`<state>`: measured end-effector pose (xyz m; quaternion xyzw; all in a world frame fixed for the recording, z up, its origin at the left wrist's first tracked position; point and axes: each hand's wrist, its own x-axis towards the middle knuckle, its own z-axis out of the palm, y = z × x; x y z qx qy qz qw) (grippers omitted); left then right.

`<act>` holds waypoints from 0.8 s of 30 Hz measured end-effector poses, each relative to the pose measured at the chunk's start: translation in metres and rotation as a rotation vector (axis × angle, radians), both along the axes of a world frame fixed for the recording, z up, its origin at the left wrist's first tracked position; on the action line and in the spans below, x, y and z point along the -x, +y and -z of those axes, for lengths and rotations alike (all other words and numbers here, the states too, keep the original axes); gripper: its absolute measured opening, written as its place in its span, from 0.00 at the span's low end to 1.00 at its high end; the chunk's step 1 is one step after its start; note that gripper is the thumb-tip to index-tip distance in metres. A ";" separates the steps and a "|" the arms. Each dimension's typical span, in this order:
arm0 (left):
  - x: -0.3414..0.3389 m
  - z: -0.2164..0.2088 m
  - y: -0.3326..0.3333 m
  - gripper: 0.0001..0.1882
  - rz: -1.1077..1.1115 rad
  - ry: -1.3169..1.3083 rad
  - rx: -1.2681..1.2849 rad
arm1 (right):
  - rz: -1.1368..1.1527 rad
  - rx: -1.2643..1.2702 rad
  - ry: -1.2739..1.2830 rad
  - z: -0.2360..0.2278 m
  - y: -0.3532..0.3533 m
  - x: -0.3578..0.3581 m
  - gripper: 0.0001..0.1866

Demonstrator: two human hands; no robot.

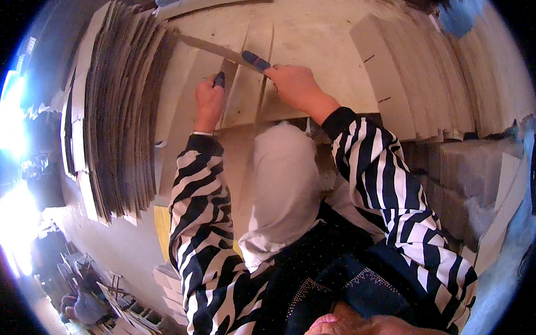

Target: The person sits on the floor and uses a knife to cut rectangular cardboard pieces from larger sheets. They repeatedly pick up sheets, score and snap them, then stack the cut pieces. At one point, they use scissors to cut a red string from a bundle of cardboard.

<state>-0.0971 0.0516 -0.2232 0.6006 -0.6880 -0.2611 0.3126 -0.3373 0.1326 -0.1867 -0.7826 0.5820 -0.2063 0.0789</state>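
Observation:
My right hand (297, 89) grips the blue and red handle of a long flat blade (216, 49) that lies slanted across pale cardboard sheets (247, 93). My left hand (209, 101) is closed around a small dark-handled tool (219, 79), whose tip rests on the same sheets just under the blade. Both sleeves are black and white striped. A pale cloth (282, 191) hangs down between my arms and hides part of the sheets below.
A thick stack of brown cardboard sheets (119, 115) stands on edge at the left. Fanned pale sheets with slits (401, 83) lie at the right, above more stacked board (456, 186). A person (86, 306) sits among small stacks at the lower left.

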 end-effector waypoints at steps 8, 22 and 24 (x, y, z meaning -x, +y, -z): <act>-0.013 0.008 -0.004 0.15 0.075 -0.035 -0.020 | 0.020 0.007 0.076 0.006 0.000 0.009 0.15; -0.092 -0.020 0.010 0.26 0.206 -0.101 0.119 | 0.101 -0.086 0.044 0.002 -0.010 0.015 0.18; -0.081 -0.014 0.018 0.28 0.171 -0.650 0.027 | 0.237 -0.143 0.145 -0.011 -0.011 0.043 0.17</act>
